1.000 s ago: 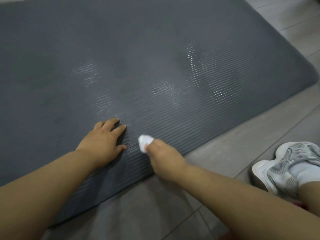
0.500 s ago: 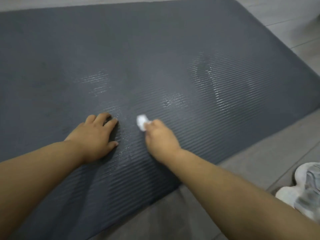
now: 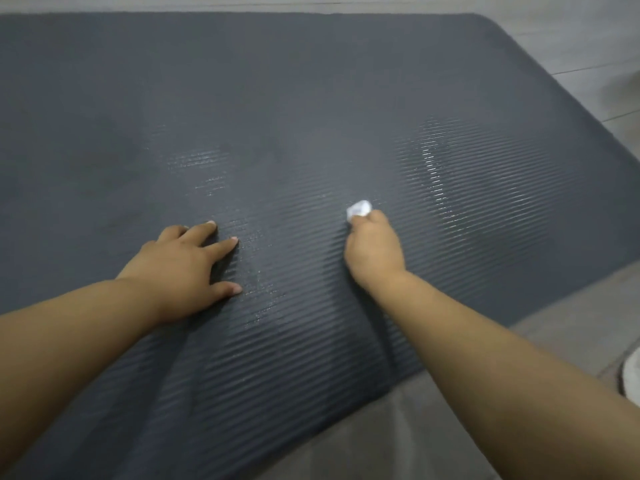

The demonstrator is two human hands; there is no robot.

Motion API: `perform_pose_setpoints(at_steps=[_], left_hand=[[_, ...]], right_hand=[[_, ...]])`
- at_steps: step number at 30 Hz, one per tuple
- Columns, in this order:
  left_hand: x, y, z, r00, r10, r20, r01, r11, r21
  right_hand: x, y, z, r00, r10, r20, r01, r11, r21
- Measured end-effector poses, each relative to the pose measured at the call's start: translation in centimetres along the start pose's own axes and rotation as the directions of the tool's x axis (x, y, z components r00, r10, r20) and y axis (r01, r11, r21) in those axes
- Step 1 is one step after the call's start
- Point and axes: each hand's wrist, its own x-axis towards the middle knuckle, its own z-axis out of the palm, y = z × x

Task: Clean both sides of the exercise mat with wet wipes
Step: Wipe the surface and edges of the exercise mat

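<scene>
The right hand (image 3: pixel 374 251) would do best dragging the wet wipe (image 3: pixel 359 208) in overlapping strokes along the ribs, working toward the far, dry-looking part of the exercise mat (image 3: pixel 311 81), which lies flat on the floor (image 3: pixel 571 334). Its fingers curl tightly round the balled wipe. The left hand (image 3: pixel 183 268) rests flat with fingers spread, bracing the mat's near side.

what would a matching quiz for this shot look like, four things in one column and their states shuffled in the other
Column 1
1. left hand
2. right hand
3. wet wipe
4. exercise mat

Column 2
a. dark grey, ribbed, with damp streaks
b. white, bunched up
c. flat on the mat, fingers spread
d. curled round the wipe

Pairs: 1-c, 2-d, 3-b, 4-a
</scene>
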Motion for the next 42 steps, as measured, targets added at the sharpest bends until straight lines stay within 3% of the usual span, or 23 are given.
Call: perform_pose_setpoints(at_steps=[2,4,5,6,7,9,10,12,13,14,16,18,20,22,25,27,28,30,32,35,37,40,42], left_hand=[[-0.1,-0.4,0.0,1.0,-0.002,-0.024,0.001,1.0,-0.02],[-0.4,-0.8,0.1,0.999,-0.019,-0.039,0.017,0.999,-0.039],[-0.5,-0.9,0.2,0.999,-0.029,-0.043,0.028,0.999,-0.04],[-0.6,-1.1,0.3,0.998,-0.039,-0.047,0.038,0.999,-0.039],[-0.7,-1.3,0.3,0.998,-0.05,-0.049,0.048,0.998,-0.036],[-0.8,-1.5,0.4,0.997,-0.066,-0.045,0.064,0.997,-0.037],[-0.8,-1.5,0.5,0.997,-0.071,-0.041,0.069,0.997,-0.042],[-0.7,-1.3,0.7,0.996,-0.076,-0.037,0.074,0.996,-0.057],[-0.7,-1.3,0.8,0.996,-0.075,-0.04,0.073,0.996,-0.059],[-0.6,-1.3,0.9,0.996,-0.076,-0.046,0.073,0.996,-0.054],[-0.6,-1.5,0.9,0.996,-0.071,-0.05,0.068,0.996,-0.05],[-0.7,-1.8,0.9,0.997,-0.06,-0.04,0.057,0.996,-0.062],[-1.0,-2.3,1.0,0.999,-0.045,-0.02,0.043,0.996,-0.075],[-1.6,-2.9,1.2,1.0,-0.029,0.005,0.029,0.997,-0.07],[-2.6,-3.7,1.6,0.999,-0.013,0.032,0.014,0.999,-0.045],[-3.0,-3.8,1.8,0.999,-0.009,0.038,0.011,0.999,-0.042],[-3.1,-3.7,1.8,0.999,-0.008,0.04,0.009,0.999,-0.044],[-3.5,-3.4,1.9,0.999,-0.003,0.051,0.006,0.999,-0.052],[-4.2,-3.2,1.9,0.996,0.006,0.085,-0.001,0.998,-0.056],[-6.4,-2.9,1.9,0.986,0.041,0.162,-0.038,0.999,-0.022],[-8.3,-2.8,1.7,0.978,0.069,0.198,-0.073,0.997,0.013],[-11.4,-2.9,1.2,0.964,0.089,0.25,-0.106,0.993,0.055],[-13.5,-3.3,1.0,0.956,0.087,0.281,-0.113,0.991,0.077]], right_hand=[[-1.6,-2.7,0.3,0.948,-0.284,0.146,0.279,0.959,0.049],[-2.9,-3.8,0.2,0.766,-0.594,0.247,0.595,0.8,0.079],[-2.9,-3.7,-0.2,0.683,-0.675,0.28,0.684,0.725,0.08],[-2.1,-3.1,-1.0,0.69,-0.667,0.281,0.682,0.729,0.055],[-0.9,-2.1,-1.5,0.77,-0.582,0.261,0.598,0.801,0.022],[2.1,1.3,-2.7,0.965,-0.215,0.149,0.229,0.969,-0.089],[3.4,3.1,-3.4,0.999,-0.013,0.036,0.017,0.993,-0.116],[4.5,3.9,-3.3,0.953,0.281,-0.117,-0.276,0.96,0.054],[4.5,2.5,-2.7,0.944,0.304,-0.124,-0.289,0.949,0.127],[4.4,0.3,-1.4,0.97,0.23,-0.08,-0.216,0.964,0.155],[3.0,-5.3,1.3,0.998,-0.052,0.037,0.042,0.975,0.219],[0.2,-10.3,2.7,0.902,-0.412,0.132,0.369,0.892,0.262],[-1.4,-11.7,3.2,0.79,-0.577,0.209,0.535,0.814,0.225],[-1.0,-9.4,2.2,0.841,-0.507,0.19,0.481,0.86,0.168],[0.6,-2.7,-0.4,0.989,-0.127,0.073,0.126,0.992,0.018],[0.4,0.5,-1.8,0.992,0.129,0.002,-0.129,0.99,-0.06],[-0.2,1.0,-2.0,0.984,0.18,-0.011,-0.181,0.982,-0.062],[-2.3,0.4,-1.8,0.99,0.137,0.039,-0.136,0.99,-0.034],[-5.3,-0.8,-1.0,0.991,-0.06,0.118,0.059,0.998,0.01],[-10.4,-1.0,-0.7,0.861,-0.433,0.267,0.415,0.901,0.123],[-12.5,0.0,-1.2,0.822,-0.482,0.303,0.454,0.876,0.163],[-13.9,0.0,-3.4,0.858,-0.406,0.314,0.4,0.912,0.086],[-14.7,0.0,-4.3,0.807,-0.418,0.417,0.446,0.894,0.032]])
